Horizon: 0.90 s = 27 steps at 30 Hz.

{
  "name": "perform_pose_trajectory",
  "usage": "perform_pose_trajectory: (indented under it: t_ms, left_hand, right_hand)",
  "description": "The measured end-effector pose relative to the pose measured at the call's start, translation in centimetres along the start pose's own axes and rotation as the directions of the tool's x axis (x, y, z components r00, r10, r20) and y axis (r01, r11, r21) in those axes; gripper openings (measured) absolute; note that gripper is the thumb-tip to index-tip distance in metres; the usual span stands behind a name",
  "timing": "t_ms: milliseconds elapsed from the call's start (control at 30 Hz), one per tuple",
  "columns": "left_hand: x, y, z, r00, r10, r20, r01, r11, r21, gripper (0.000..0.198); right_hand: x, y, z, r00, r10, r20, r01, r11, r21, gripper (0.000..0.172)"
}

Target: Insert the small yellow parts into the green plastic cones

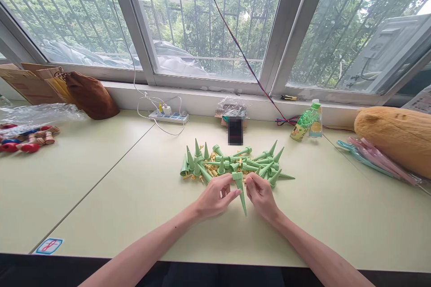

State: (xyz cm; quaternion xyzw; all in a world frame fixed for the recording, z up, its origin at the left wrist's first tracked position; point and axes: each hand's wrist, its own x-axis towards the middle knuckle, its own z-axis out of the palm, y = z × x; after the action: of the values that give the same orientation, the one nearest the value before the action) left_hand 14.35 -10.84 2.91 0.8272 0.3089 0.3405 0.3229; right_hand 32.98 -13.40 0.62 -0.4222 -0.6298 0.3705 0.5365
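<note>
My left hand [217,195] holds a green plastic watering spike [239,188] between thumb and fingers. Its ribbed cap is at the top and its tip slants down toward me. Close beside the cap, my right hand [261,193] is closed in a pinch. A bit of a small yellow piece [245,181] shows at its fingertips, mostly hidden by them. Just beyond both hands lies a pile of similar green spikes [221,166], some upright on their caps, others on their sides. Small yellow plastic parts [213,171] are scattered among them.
Behind the pile stands a dark blurred rectangle [235,131]. A power strip [171,118] with white cables is at the back. On the right are a green-capped bottle [305,121] and a tan plush [390,139]; on the left, a brown pouch [89,96] and wooden toys [30,140].
</note>
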Motion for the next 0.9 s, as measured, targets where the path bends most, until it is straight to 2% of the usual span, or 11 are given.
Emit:
perform_pose_trajectory:
  t_ms: [267, 400, 567, 767, 900]
  left_hand:
    - [0.1, 0.1, 0.04, 0.996, 0.094, -0.011, -0.094, 0.995, 0.018, 0.015]
    - [-0.02, -0.05, 0.02, 0.995, 0.102, -0.01, -0.101, 0.994, 0.041, 0.019]
    - [-0.26, 0.02, -0.14, 0.994, 0.106, 0.027, -0.107, 0.994, 0.016, 0.014]
    - [-0.2, 0.79, -0.64, 0.988, 0.15, 0.044, -0.151, 0.989, 0.009, 0.027]
    - [-0.25, 0.59, -0.7, 0.98, 0.198, 0.026, -0.199, 0.979, 0.045, 0.035]
  right_hand:
    - [-0.02, 0.0, 0.03, 1.0, 0.021, 0.008, -0.021, 1.0, 0.009, 0.04]
    - [-0.03, -0.12, 0.05, 1.0, 0.024, 0.019, -0.025, 0.999, 0.03, 0.041]
    - [-0.05, -0.16, 0.04, 0.999, 0.017, 0.027, -0.018, 1.0, 0.024, 0.043]
    - [-0.05, -0.07, 0.04, 0.999, 0.006, 0.04, -0.007, 1.0, 0.02, 0.043]
    - [-0.07, 0.06, 0.12, 0.999, 0.011, 0.041, -0.011, 1.0, 0.003, 0.043]
